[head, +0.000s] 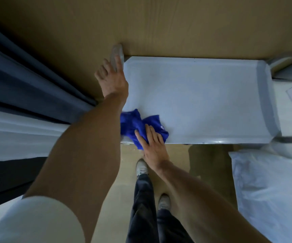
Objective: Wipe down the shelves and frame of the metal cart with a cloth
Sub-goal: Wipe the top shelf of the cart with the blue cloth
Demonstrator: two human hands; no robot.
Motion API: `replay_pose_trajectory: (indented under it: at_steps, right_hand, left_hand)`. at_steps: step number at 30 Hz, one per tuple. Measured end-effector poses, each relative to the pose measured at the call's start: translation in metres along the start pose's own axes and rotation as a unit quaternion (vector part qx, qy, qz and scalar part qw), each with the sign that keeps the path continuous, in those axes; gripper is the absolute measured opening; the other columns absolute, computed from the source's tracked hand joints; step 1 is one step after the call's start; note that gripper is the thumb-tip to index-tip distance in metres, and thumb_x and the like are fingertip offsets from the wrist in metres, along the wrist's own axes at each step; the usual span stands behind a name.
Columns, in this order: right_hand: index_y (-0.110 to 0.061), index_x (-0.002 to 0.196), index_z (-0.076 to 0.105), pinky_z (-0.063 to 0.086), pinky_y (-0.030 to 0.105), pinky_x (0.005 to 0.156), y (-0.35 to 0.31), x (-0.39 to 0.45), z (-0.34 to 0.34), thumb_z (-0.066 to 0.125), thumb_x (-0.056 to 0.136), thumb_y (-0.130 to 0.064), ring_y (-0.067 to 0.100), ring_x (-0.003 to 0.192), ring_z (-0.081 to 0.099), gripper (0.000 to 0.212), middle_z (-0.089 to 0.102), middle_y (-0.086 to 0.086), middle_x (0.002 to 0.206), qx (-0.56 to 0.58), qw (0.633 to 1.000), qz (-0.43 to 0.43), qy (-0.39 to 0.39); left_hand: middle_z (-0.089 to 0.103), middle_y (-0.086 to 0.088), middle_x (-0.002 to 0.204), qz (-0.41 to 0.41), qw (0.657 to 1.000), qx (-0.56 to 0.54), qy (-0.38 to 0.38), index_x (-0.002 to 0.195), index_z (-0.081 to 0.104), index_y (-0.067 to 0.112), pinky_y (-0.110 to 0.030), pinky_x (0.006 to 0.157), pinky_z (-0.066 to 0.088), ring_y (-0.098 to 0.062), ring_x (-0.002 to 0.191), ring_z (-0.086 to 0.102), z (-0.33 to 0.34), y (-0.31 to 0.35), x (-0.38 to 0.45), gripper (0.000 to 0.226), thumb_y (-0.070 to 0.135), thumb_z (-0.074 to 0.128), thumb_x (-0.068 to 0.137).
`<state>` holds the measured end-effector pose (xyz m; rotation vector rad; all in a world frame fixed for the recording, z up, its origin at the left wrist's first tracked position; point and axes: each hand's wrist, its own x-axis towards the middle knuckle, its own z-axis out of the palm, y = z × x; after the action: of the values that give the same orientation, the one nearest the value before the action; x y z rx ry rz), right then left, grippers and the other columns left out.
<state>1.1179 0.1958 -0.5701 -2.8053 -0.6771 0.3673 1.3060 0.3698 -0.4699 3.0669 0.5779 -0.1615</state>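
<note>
The metal cart's top shelf (203, 95) is a pale grey tray with raised edges, seen from above. A crumpled blue cloth (133, 123) lies on its near left corner. My right hand (152, 142) presses flat on the cloth with straight fingers, at the shelf's front edge. My left hand (112, 78) reaches to the cart's left end and grips the curved metal handle (117, 51) there, fingers wrapped over it.
A wooden wall (141, 23) stands right behind the cart. Dark curtains (27, 81) hang at the left. A bed with white bedding (273, 190) is at the right. My feet stand on the floor (176, 155) in front of the cart.
</note>
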Motion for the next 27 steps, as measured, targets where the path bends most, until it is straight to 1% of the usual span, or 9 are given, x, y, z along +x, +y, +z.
replay_pose_trajectory:
  at_steps: [3, 6, 11, 14, 18, 20, 23, 25, 27]
  right_hand:
    - [-0.021, 0.158, 0.021, 0.031, 0.05, 0.113, 0.067, -0.038, -0.007, 0.066, 0.083, -0.026, 0.039, 0.147, 0.026, 0.087, 0.024, 0.023, 0.16, -0.026, 0.995, 0.095, 0.024]
    - [-0.017, 0.158, 0.018, 0.032, 0.053, 0.113, 0.106, -0.065, -0.013, 0.064, 0.089, -0.038, 0.044, 0.146, 0.024, 0.086, 0.021, 0.029, 0.158, -0.019, 0.985, 0.167, 0.045]
    - [-0.007, 0.154, 0.023, 0.04, 0.057, 0.104, 0.088, -0.056, 0.002, 0.073, 0.084, -0.036, 0.054, 0.137, 0.035, 0.091, 0.031, 0.042, 0.146, -0.04, 0.975, 0.201, 0.088]
    - [-0.003, 0.15, 0.029, 0.044, 0.055, 0.097, 0.035, -0.028, 0.018, 0.07, 0.084, -0.026, 0.057, 0.128, 0.044, 0.081, 0.044, 0.047, 0.132, -0.066, 0.987, 0.125, 0.075]
    - [-0.008, 0.144, 0.041, 0.032, 0.054, 0.11, -0.047, 0.016, 0.026, 0.051, 0.09, -0.025, 0.052, 0.138, 0.032, 0.057, 0.032, 0.043, 0.145, 0.01, 0.996, 0.029, 0.079]
    - [-0.009, 0.139, 0.044, 0.025, 0.053, 0.115, -0.058, 0.02, 0.022, 0.051, 0.09, -0.027, 0.048, 0.143, 0.025, 0.053, 0.026, 0.038, 0.152, 0.032, 0.997, 0.027, 0.069]
    - [-0.013, 0.14, 0.04, 0.027, 0.053, 0.115, -0.033, 0.012, 0.022, 0.053, 0.089, -0.032, 0.044, 0.141, 0.033, 0.056, 0.035, 0.032, 0.15, -0.008, 0.994, -0.044, 0.1]
    - [-0.015, 0.139, 0.035, 0.031, 0.054, 0.113, -0.019, 0.012, 0.022, 0.052, 0.09, -0.036, 0.042, 0.137, 0.039, 0.056, 0.041, 0.03, 0.146, -0.034, 0.99, -0.077, 0.11]
    - [-0.015, 0.137, 0.035, 0.033, 0.054, 0.11, -0.018, 0.015, 0.021, 0.051, 0.09, -0.039, 0.042, 0.134, 0.042, 0.055, 0.043, 0.03, 0.143, -0.044, 0.989, -0.087, 0.108]
  left_hand:
    - [0.029, -0.024, 0.153, -0.048, 0.996, -0.067, 0.017, 0.155, 0.012, 0.023, -0.059, 0.104, 0.037, -0.042, 0.136, 0.038, 0.005, -0.001, -0.027, 0.065, 0.024, 0.04, 0.096]
    - [0.04, -0.025, 0.144, -0.069, 0.986, -0.151, 0.022, 0.155, 0.01, 0.026, -0.057, 0.089, 0.049, -0.046, 0.115, 0.054, 0.014, -0.009, -0.073, 0.06, 0.037, 0.028, 0.098]
    - [0.038, -0.023, 0.143, -0.056, 0.975, -0.207, 0.05, 0.157, 0.006, 0.014, -0.048, 0.078, 0.051, -0.046, 0.094, 0.06, 0.019, -0.001, -0.118, 0.06, 0.025, 0.03, 0.102]
    - [0.04, -0.022, 0.139, -0.043, 0.976, -0.203, 0.073, 0.156, 0.01, 0.01, -0.05, 0.078, 0.05, -0.045, 0.094, 0.059, 0.022, -0.001, -0.114, 0.06, 0.021, 0.032, 0.102]
    - [0.042, -0.022, 0.141, -0.032, 0.975, -0.196, 0.099, 0.156, 0.012, 0.008, -0.05, 0.08, 0.05, -0.044, 0.102, 0.059, 0.029, -0.002, -0.111, 0.058, 0.022, 0.03, 0.102]
    - [0.044, -0.021, 0.139, -0.039, 0.977, -0.182, 0.104, 0.156, 0.013, 0.009, -0.047, 0.074, 0.049, -0.042, 0.101, 0.06, 0.031, -0.005, -0.111, 0.059, 0.02, 0.032, 0.101]
    - [0.047, -0.019, 0.134, -0.039, 0.981, -0.16, 0.106, 0.155, 0.014, 0.008, -0.044, 0.068, 0.045, -0.039, 0.1, 0.059, 0.033, -0.005, -0.114, 0.062, 0.019, 0.036, 0.099]
    - [0.044, -0.02, 0.138, -0.043, 0.984, -0.14, 0.105, 0.155, 0.013, 0.008, -0.047, 0.079, 0.048, -0.04, 0.112, 0.054, 0.036, -0.004, -0.115, 0.064, 0.018, 0.039, 0.097]
    - [0.036, -0.021, 0.149, -0.041, 0.987, -0.11, 0.108, 0.154, 0.012, 0.007, -0.05, 0.099, 0.043, -0.04, 0.132, 0.041, 0.04, -0.005, -0.116, 0.066, 0.017, 0.041, 0.096]
